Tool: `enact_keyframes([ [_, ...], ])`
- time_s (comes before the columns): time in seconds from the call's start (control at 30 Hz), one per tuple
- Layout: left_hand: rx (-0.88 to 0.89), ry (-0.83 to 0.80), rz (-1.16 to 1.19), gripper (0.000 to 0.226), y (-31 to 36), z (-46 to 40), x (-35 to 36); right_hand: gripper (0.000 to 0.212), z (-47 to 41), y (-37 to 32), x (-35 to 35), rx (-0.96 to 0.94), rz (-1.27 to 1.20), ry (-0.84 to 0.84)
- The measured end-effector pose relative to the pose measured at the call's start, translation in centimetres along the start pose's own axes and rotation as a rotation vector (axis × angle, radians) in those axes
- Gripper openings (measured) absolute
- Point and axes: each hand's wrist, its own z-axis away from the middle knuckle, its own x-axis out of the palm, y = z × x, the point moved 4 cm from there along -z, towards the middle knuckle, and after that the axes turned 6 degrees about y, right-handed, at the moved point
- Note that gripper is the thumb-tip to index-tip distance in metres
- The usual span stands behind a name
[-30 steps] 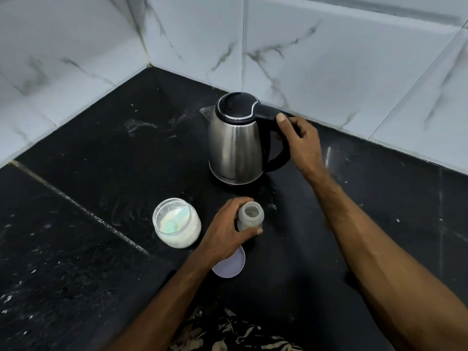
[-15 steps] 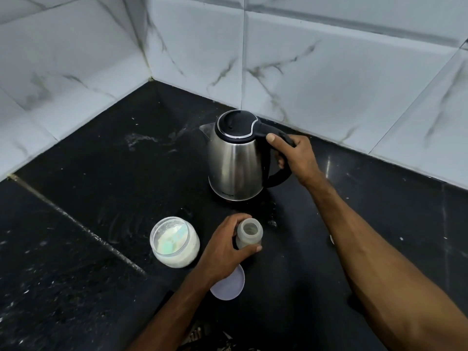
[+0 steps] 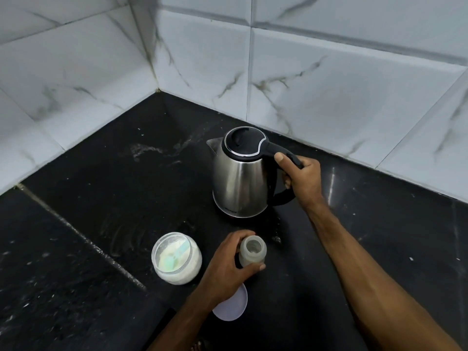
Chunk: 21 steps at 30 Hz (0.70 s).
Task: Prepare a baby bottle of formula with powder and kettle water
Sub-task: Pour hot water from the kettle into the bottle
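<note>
Bottle (image 3: pixel 252 254) upright in left hand (image 3: pixel 228 269), kettle (image 3: pixel 241 173) behind

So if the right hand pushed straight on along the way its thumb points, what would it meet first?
Likely the kettle: the right hand is already wrapped on its black handle, thumb aimed at the lid and steel body. Depth is hard to judge beyond that.

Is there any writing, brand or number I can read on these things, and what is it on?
Kettle: a small dark brand mark low on the steel body, too small and blurred to read.
Baby bottle, powder jar, white lid: no text visible.
</note>
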Motion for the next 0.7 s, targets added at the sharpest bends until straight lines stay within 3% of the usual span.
enact_keyframes([
  [0.17,-0.015,0.000,0.004,0.060,0.0,0.0,0.0,0.061,0.7,-0.4,-1.8,0.047,-0.028,0.103],
  [0.37,-0.054,0.004,0.027,0.066,-0.3,0.2,0.1,0.057,1.9,-2.9,-4.7,0.017,-0.033,0.118],
  [0.7,-0.012,0.013,0.045,0.056,0.3,0.1,-0.2,0.060,4.9,-6.5,-10.3,-0.040,0.059,0.163],
])
